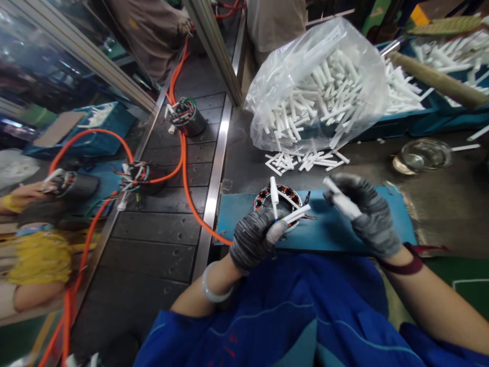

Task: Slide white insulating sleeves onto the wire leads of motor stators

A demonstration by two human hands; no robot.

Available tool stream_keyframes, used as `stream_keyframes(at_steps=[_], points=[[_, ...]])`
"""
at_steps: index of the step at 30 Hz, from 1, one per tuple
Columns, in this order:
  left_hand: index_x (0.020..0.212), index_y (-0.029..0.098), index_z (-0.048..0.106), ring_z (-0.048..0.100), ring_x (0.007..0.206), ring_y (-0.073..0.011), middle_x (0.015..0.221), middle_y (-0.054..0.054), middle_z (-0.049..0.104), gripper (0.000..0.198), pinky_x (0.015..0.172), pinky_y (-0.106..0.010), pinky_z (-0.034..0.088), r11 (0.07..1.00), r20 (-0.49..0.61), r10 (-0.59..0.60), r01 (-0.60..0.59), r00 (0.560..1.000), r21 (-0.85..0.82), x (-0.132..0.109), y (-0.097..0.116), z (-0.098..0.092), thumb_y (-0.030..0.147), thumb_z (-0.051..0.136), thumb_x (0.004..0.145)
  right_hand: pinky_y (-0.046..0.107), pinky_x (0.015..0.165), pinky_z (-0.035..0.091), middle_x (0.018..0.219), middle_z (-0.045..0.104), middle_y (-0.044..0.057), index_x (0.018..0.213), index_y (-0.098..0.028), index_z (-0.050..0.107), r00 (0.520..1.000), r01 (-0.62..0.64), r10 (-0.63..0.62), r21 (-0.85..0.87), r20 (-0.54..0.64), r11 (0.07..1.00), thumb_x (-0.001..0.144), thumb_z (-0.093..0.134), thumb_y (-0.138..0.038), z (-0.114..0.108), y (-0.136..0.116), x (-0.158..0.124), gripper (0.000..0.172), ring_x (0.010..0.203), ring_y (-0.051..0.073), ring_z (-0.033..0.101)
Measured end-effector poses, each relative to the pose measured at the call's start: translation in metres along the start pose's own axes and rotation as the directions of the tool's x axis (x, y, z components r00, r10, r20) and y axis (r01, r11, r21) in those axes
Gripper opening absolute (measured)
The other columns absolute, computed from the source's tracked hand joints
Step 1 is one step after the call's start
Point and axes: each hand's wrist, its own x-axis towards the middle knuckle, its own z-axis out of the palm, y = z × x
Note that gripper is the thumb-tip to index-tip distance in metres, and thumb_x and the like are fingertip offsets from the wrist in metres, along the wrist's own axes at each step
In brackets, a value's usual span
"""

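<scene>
A motor stator (263,195), with orange-brown windings and pale lacing, sits on a blue mat (323,232) in front of me. My left hand (254,239), in a grey glove, is closed at the stator's near left side. White tubes (298,212) stick out between its thumb and fingers, and another white tube (274,191) stands upright beside them. The glove hides how they join the stator. To the right, my gloved right hand (367,211) is raised above the mat, pinching a white tube (331,186) between thumb and fingers, apart from the stator.
A clear plastic bag (263,109) of white tubes lies behind the mat, with loose tubes (280,162) before it. A glass bowl (426,155) stands at right. Left, a conveyor (156,239) carries more stators (193,120) and an orange hose (186,173). A co-worker's hand (28,196) touches another stator.
</scene>
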Motion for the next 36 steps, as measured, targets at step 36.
stream_keyframes(at_steps=[36], points=[[0.069,0.019,0.074,0.06,0.06,-0.018,0.056,-0.003,0.063,0.055,0.069,-0.032,0.046,0.928,0.111,-0.122,0.073,0.986,0.366,0.028,-0.003,0.015,0.054,0.046,0.101,0.027,0.057,0.046,0.071,0.063,-0.001,0.099,-0.018,0.071,0.85,-0.321,0.189,0.199,0.491,0.926,0.094,0.06,-0.053,0.018,0.006,-0.005,0.036,0.062,0.014,0.056]])
